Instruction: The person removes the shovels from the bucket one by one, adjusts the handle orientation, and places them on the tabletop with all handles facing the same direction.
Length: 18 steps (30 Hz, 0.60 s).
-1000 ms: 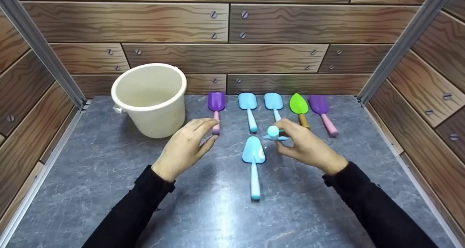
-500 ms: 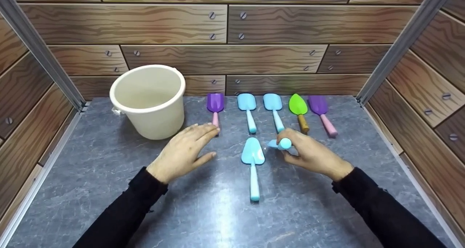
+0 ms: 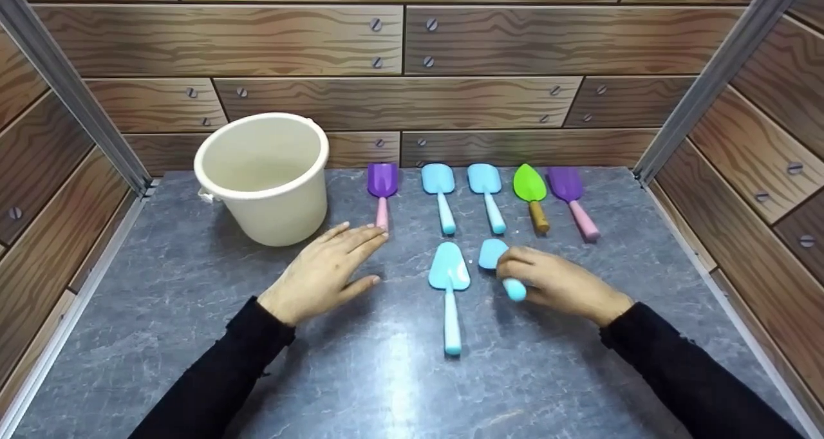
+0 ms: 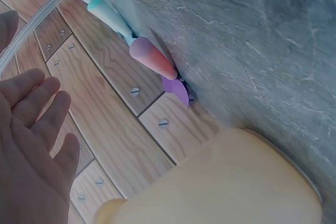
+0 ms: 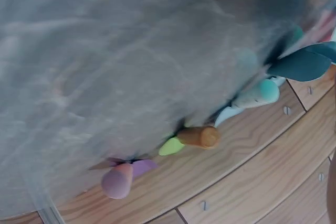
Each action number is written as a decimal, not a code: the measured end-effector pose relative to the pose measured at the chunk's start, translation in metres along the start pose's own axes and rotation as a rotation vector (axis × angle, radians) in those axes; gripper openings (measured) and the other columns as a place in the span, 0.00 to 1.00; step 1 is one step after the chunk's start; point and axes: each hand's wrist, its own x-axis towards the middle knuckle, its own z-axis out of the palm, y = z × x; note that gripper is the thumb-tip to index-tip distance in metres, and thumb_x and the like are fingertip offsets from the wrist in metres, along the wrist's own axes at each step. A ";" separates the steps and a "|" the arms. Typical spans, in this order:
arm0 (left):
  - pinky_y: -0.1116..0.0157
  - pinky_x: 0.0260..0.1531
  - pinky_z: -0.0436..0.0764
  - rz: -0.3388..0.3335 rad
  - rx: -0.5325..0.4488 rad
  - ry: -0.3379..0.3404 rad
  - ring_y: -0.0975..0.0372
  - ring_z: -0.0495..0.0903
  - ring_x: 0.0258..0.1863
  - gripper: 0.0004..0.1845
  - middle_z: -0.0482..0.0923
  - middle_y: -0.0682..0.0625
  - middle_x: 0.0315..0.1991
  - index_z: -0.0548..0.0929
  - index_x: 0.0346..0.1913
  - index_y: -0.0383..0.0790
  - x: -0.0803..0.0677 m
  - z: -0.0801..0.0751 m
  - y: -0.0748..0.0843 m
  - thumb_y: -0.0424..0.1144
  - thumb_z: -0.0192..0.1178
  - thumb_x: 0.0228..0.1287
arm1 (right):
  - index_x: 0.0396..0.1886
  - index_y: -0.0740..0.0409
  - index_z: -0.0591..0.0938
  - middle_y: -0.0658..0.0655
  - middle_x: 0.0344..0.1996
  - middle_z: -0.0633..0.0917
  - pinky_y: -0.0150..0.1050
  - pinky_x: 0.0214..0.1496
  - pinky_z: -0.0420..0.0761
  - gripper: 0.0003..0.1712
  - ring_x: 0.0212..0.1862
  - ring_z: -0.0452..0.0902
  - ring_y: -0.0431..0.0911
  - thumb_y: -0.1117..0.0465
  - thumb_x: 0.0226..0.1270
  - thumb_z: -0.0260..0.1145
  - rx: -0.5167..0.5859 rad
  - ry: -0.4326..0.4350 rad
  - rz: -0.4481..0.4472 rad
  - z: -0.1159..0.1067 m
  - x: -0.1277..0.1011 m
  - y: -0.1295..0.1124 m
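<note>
Small blue shovel [image 3: 494, 253], held by the right hand [image 3: 553, 281] low over the grey surface [image 3: 161, 310], just right of the pointed blue shovel [image 3: 449, 273]. The grip is curled round its handle, hiding the handle's middle; blade and butt end show. Left hand [image 3: 325, 268]: grip wide, fingers straight, palm down, holding nothing, near the pink handle of the left purple shovel [image 3: 382, 180]. Behind: two blue shovels [image 3: 438, 179] [image 3: 484, 179], green shovel [image 3: 529, 183], right purple shovel [image 3: 566, 185], cream bucket [image 3: 264, 175]. The right wrist view, blurred, shows the row's handle ends [image 5: 202, 136] but not the hand; the left wrist view shows the open fingers [image 4: 31, 103].
</note>
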 end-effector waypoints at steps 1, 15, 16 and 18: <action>0.41 0.93 0.71 -0.001 -0.003 -0.004 0.47 0.80 0.86 0.39 0.80 0.40 0.85 0.75 0.88 0.39 -0.001 0.000 0.000 0.55 0.71 0.86 | 0.57 0.55 0.90 0.54 0.59 0.92 0.36 0.72 0.90 0.26 0.61 0.91 0.50 0.76 0.63 0.86 0.002 -0.010 -0.011 0.001 -0.002 0.000; 0.42 0.89 0.78 -0.017 -0.013 -0.056 0.47 0.82 0.85 0.38 0.81 0.40 0.84 0.76 0.88 0.39 -0.002 0.001 -0.004 0.55 0.70 0.87 | 0.64 0.54 0.90 0.54 0.67 0.92 0.51 0.69 0.96 0.24 0.68 0.92 0.52 0.77 0.75 0.76 -0.004 -0.164 0.053 0.005 -0.015 0.005; 0.42 0.87 0.80 -0.030 -0.015 -0.058 0.46 0.82 0.84 0.38 0.81 0.39 0.84 0.76 0.88 0.39 -0.002 0.000 -0.004 0.55 0.70 0.87 | 0.65 0.54 0.90 0.54 0.67 0.92 0.51 0.69 0.96 0.25 0.68 0.92 0.53 0.77 0.74 0.76 -0.035 -0.160 0.054 0.004 -0.015 0.005; 0.41 0.86 0.81 -0.063 -0.026 -0.056 0.44 0.83 0.83 0.38 0.81 0.38 0.84 0.76 0.87 0.38 0.001 0.000 -0.004 0.55 0.70 0.87 | 0.67 0.55 0.90 0.56 0.67 0.92 0.53 0.68 0.96 0.26 0.67 0.93 0.55 0.76 0.72 0.76 -0.103 -0.148 0.063 0.000 -0.012 0.006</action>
